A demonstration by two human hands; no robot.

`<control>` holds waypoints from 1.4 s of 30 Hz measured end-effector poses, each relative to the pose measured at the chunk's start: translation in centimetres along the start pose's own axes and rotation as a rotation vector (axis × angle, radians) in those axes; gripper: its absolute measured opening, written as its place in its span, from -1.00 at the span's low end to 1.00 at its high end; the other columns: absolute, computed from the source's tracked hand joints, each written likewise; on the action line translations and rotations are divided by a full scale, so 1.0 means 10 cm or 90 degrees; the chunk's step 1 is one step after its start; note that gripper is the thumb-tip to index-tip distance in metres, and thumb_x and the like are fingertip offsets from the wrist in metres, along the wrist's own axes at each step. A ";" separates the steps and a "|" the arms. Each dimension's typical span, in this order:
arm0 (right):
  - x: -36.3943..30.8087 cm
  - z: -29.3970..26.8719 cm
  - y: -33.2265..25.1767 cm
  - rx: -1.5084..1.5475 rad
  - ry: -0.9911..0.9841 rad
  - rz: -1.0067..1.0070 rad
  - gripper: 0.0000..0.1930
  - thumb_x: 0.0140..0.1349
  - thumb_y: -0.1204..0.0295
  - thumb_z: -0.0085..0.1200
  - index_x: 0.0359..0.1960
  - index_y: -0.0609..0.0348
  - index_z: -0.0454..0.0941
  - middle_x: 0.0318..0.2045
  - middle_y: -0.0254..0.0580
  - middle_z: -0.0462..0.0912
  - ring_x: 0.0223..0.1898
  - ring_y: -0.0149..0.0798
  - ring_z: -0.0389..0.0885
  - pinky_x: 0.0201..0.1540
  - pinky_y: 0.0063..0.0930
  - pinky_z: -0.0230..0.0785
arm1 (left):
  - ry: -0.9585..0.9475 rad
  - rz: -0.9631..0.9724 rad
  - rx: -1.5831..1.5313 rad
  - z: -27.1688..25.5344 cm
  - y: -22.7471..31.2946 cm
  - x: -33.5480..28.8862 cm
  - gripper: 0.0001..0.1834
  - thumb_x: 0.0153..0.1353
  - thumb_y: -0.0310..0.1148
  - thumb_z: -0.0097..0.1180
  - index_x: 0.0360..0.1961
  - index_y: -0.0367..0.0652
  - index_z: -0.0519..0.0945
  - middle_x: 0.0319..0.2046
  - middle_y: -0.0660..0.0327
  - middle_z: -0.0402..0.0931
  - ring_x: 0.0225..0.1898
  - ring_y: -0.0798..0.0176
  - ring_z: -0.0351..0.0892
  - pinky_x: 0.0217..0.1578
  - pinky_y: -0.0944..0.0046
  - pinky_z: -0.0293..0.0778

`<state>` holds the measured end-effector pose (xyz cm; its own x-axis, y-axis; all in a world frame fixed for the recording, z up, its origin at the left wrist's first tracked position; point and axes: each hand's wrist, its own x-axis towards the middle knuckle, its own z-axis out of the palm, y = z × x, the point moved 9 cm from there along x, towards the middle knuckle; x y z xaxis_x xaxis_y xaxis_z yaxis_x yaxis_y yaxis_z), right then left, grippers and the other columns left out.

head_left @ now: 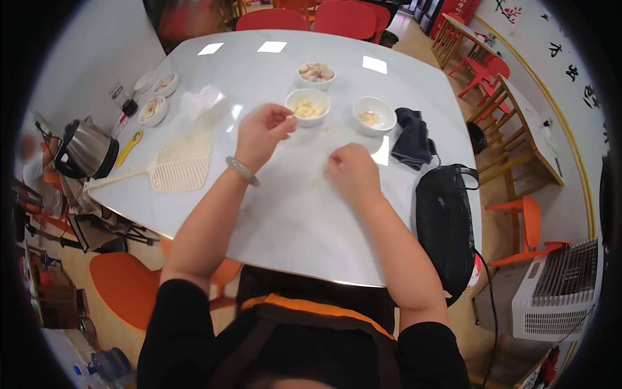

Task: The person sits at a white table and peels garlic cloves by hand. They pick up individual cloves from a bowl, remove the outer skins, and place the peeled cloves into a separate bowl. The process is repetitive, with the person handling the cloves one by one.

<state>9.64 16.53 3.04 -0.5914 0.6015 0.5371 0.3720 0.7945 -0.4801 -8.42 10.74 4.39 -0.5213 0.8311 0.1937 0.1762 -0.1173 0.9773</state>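
My left hand (261, 133), with a pale green bangle (242, 170) on the wrist, is raised over the white table (285, 214) beside a white bowl of peeled pale pieces (308, 107); its fingertips pinch together at the bowl's rim, and what they hold is too small to tell. My right hand (352, 170) rests curled on the table, fingers closed, near small peel scraps. A second white bowl (374, 115) with a few pieces stands to the right. A third bowl of unpeeled cloves (316, 73) sits farther back.
A cream fly swatter (176, 163) lies at the left, with a yellow tool (128, 148), small dishes (153, 109) and a metal kettle (84, 150). A dark cloth (411, 139) and black mesh bag (444, 223) sit at the right edge. Red chairs (304, 17) stand behind.
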 end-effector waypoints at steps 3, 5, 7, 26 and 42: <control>0.04 -0.06 0.03 0.038 0.017 0.030 -0.95 -0.05 0.55 0.07 -0.50 0.16 0.49 -0.50 -0.15 0.50 -0.33 -0.10 0.47 -0.30 -0.24 0.36 | 0.010 0.055 0.166 0.04 0.21 0.17 -0.85 0.16 -0.42 0.14 -0.28 -0.27 0.55 -0.41 0.26 0.59 -0.37 0.46 0.56 -0.35 0.48 0.46; 0.07 -0.12 0.09 0.064 0.035 0.073 -0.94 -0.04 0.55 0.05 -0.48 0.17 0.50 -0.47 -0.14 0.52 -0.32 -0.10 0.48 -0.29 -0.25 0.36 | -0.001 0.173 0.307 0.14 0.37 0.30 -0.83 0.11 -0.39 0.16 -0.31 -0.25 0.58 -0.44 0.21 0.60 -0.40 0.36 0.56 -0.36 0.43 0.46; 0.04 -0.19 0.26 0.083 0.110 0.077 -0.93 -0.01 0.56 0.02 -0.45 0.19 0.51 -0.44 -0.12 0.54 -0.33 -0.09 0.50 -0.29 -0.30 0.37 | -0.026 0.245 0.444 0.35 0.45 0.41 -0.81 0.08 -0.37 0.17 -0.31 -0.23 0.59 -0.43 0.17 0.60 -0.41 0.26 0.57 -0.34 0.38 0.46; 0.04 -0.22 0.64 0.090 -0.238 0.289 -0.86 -0.05 0.51 0.07 -0.40 0.22 0.58 -0.53 -0.22 0.58 -0.47 -0.31 0.54 -0.37 -0.46 0.38 | -0.276 0.109 0.463 0.39 0.02 -0.37 -0.78 -0.04 -0.44 0.23 -0.30 -0.22 0.60 -0.43 0.16 0.47 -0.39 0.21 0.43 -0.30 0.29 0.41; -0.06 0.03 0.31 0.112 -0.367 0.221 -0.84 0.09 0.46 0.12 -0.31 0.27 0.54 -0.42 -0.26 0.58 -0.39 -0.40 0.50 -0.27 -0.54 0.36 | -0.270 0.183 0.380 0.62 -0.02 -0.46 -0.86 0.10 -0.42 0.11 -0.33 -0.24 0.59 -0.44 0.13 0.45 -0.41 0.18 0.47 -0.31 0.29 0.43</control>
<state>10.93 18.60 0.96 -0.7624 0.6396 -0.0984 0.5160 0.5090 -0.6889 -0.88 10.27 2.80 -0.0456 0.9632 0.2649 0.7371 -0.1466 0.6597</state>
